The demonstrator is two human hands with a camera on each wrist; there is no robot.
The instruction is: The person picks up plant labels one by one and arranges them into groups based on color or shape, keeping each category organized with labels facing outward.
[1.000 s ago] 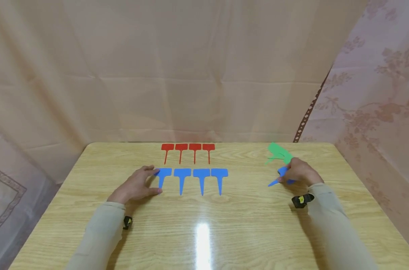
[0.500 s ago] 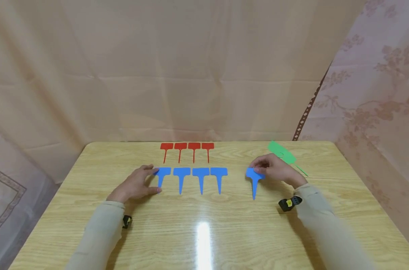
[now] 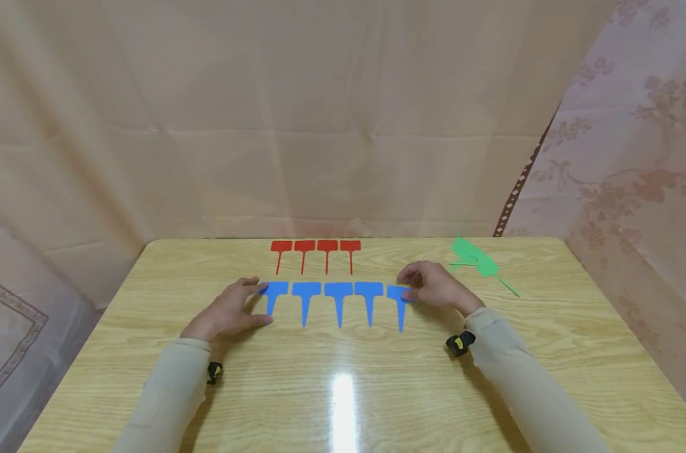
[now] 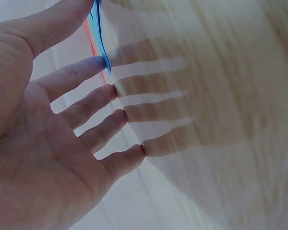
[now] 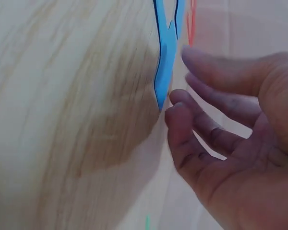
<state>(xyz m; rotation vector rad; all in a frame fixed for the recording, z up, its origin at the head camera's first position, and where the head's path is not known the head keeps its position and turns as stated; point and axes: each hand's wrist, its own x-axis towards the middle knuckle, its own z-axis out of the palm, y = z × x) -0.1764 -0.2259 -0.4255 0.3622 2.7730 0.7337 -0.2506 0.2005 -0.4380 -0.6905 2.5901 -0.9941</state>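
Several blue T-shaped plant labels (image 3: 338,290) lie in a row on the wooden table (image 3: 275,390), stems toward me. My left hand (image 3: 230,311) rests at the row's left end, fingers spread, index fingertip and thumb touching the leftmost label (image 3: 277,289). At the right end lies another blue label (image 3: 401,309), slightly lower than its neighbours. My right hand (image 3: 436,288) is beside it, the thumb overlapping its right corner in the head view. In the right wrist view, the loosely bent fingers (image 5: 180,117) and thumb stand apart with nothing between them.
Behind the blue row lie several smaller red T-shaped labels (image 3: 327,245), evenly spaced. Overlapping green labels (image 3: 474,255) lie at the back right. A beige curtain (image 3: 343,157) hangs behind the table, with patterned cloth (image 3: 643,189) on the right.
My right hand brought a blue label leftward from near the green ones, set it at the row's right end and let go. The left hand has stayed in place.
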